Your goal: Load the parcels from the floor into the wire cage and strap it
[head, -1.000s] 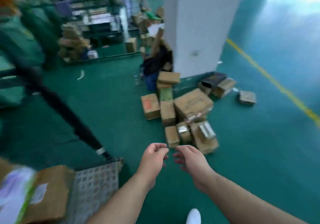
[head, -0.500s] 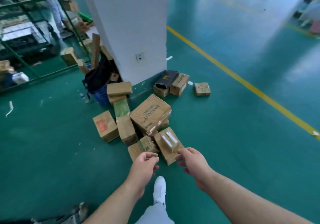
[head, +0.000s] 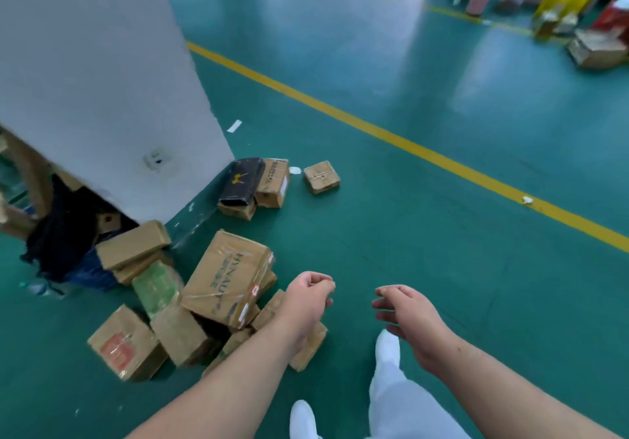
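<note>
Neither hand holds anything: the left hand [head: 308, 297] hangs with its fingers loosely curled, and the right hand [head: 406, 316] is slack beside it. They are well apart now, where a second ago they nearly touched. The person has walked in close. The parcels [head: 183, 333], which lay ahead a moment back, now sit under the left forearm, at about nine o'clock from the hands. The wire cage has dropped out of sight. I'd judge the walk back is over and the next pick is about to begin, with this whole heap still to load.

They are mostly brown cardboard cartons in a loose jumble on the green floor [head: 425, 251]. A large taped carton [head: 226, 282] lies tilted on top, with a green-wrapped parcel [head: 155, 287] at its nine o'clock and a red-printed carton [head: 124, 345] at seven. At twelve o'clock, by the foot of the white pillar [head: 95, 81], a black parcel [head: 242, 178] rests on more cartons, and one small box [head: 321, 177] sits apart. Those under the forearm are too blurred to count, perhaps two or three.
</note>
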A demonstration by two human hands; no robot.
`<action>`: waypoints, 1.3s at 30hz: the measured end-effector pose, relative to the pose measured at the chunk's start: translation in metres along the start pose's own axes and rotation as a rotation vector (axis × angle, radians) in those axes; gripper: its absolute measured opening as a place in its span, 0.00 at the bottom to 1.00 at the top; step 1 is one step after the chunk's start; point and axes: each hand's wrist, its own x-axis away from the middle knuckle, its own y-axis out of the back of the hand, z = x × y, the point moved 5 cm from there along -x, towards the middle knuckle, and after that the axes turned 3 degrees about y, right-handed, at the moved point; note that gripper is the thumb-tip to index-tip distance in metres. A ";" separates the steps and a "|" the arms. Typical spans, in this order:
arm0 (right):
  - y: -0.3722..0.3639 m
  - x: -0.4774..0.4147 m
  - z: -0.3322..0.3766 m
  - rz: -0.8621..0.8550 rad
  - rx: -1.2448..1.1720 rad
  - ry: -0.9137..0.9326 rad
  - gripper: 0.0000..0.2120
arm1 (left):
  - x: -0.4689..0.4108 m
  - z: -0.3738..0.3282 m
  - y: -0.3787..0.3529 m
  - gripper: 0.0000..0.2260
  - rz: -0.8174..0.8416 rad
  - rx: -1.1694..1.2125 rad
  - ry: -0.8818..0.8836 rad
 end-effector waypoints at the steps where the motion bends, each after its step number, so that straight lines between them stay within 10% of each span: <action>1: 0.009 -0.017 0.005 -0.009 -0.012 -0.012 0.08 | -0.018 -0.014 -0.016 0.05 0.013 -0.021 0.000; 11: 0.089 -0.196 0.119 0.022 0.091 -0.044 0.09 | -0.140 -0.155 -0.110 0.05 -0.013 -0.021 0.073; 22: 0.004 -0.349 0.258 0.274 0.211 -0.081 0.09 | -0.265 -0.219 -0.027 0.05 -0.273 0.182 0.224; 39: 0.007 -0.571 0.434 0.134 0.243 -0.213 0.11 | -0.523 -0.424 0.005 0.07 -0.143 0.115 0.288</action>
